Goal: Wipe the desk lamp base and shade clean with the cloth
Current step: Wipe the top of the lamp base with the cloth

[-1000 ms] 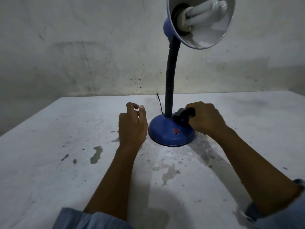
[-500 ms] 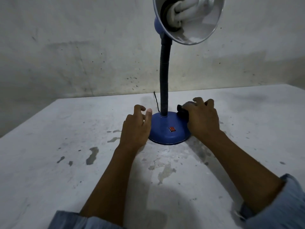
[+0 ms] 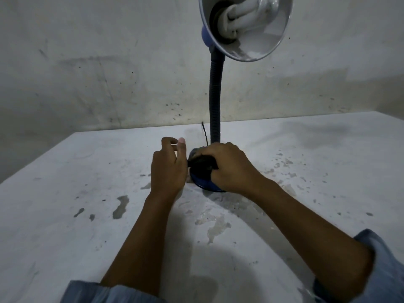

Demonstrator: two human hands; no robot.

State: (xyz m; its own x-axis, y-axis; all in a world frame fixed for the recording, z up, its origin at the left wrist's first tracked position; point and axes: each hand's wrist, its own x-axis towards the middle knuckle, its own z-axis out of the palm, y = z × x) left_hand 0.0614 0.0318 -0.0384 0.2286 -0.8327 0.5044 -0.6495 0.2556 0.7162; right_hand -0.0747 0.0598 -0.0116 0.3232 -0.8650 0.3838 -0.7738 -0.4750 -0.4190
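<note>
A desk lamp stands on the white table [image 3: 65,215]. Its round blue base [image 3: 202,182] is mostly covered by my right hand [image 3: 229,167], which presses a dark cloth [image 3: 202,164] onto the top of the base. My left hand [image 3: 168,167] rests against the base's left side with curled fingers and holds nothing. A black flexible neck [image 3: 214,101] rises to the shade [image 3: 247,27], whose pale inside faces me with a white spiral bulb [image 3: 244,12]. The red switch on the base is hidden.
A thin black cord [image 3: 204,133] runs off behind the base toward the stained grey wall [image 3: 109,62]. The tabletop has chipped grey patches [image 3: 120,206] in its paint. Light blue sleeves [image 3: 384,265] show at the bottom edge.
My right hand has swept the cloth from the right side of the base across its top to the front left, covering the red switch. The left hand stays beside the base.
</note>
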